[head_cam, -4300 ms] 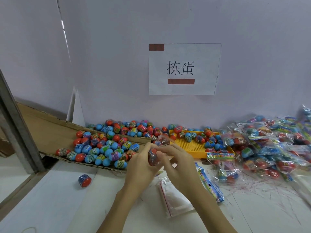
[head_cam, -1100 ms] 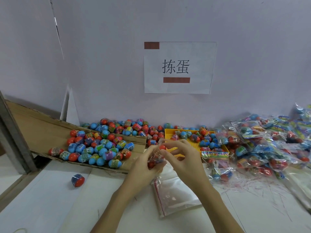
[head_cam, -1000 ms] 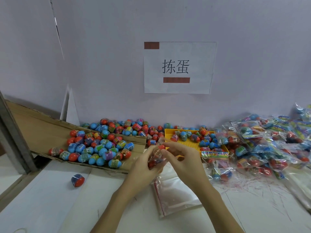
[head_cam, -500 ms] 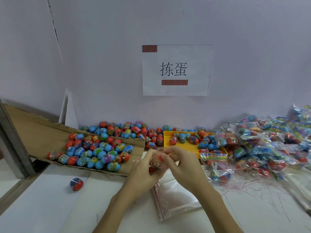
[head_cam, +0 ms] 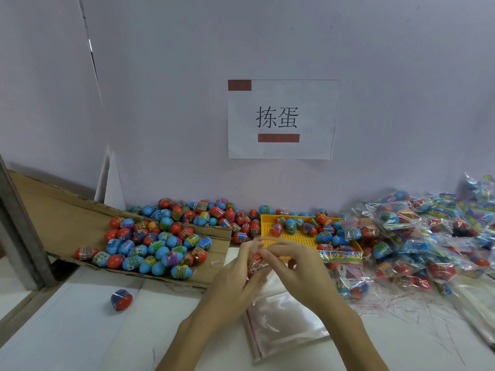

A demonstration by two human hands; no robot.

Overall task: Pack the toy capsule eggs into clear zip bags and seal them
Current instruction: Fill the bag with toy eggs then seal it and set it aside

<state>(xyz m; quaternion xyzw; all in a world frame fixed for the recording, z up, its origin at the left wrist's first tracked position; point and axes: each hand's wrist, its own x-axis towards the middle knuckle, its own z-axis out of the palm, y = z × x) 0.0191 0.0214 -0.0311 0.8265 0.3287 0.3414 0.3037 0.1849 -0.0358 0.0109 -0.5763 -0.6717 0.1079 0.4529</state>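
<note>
A white counter (head_cam: 80,330) runs along a pale wall that carries a white paper sign (head_cam: 281,119) with two black characters and two brown bars. To the left, a flattened brown cardboard sheet (head_cam: 53,210) slopes onto the counter and holds a heap of loose red and blue toy capsule eggs (head_cam: 152,245) with printed bands; more of them lie along the wall. One stray dark blue and red egg (head_cam: 121,299) sits alone on the counter, well apart from the heap. A yellow perforated plastic tray (head_cam: 297,234) behind the hands holds a few more eggs. To the right spreads a pile of filled clear bags (head_cam: 417,236), each with eggs inside. A stack of flat empty clear zip bags (head_cam: 284,322) with a red strip lies on the counter under the wrists.

At centre, the left hand (head_cam: 235,279) and the right hand (head_cam: 297,266) meet above the counter around a small clear zip bag with a red egg inside (head_cam: 255,261). The fingers of both hands are curled and pinch the bag. The fingers hide its top edge, so whether it is sealed cannot be told.
</note>
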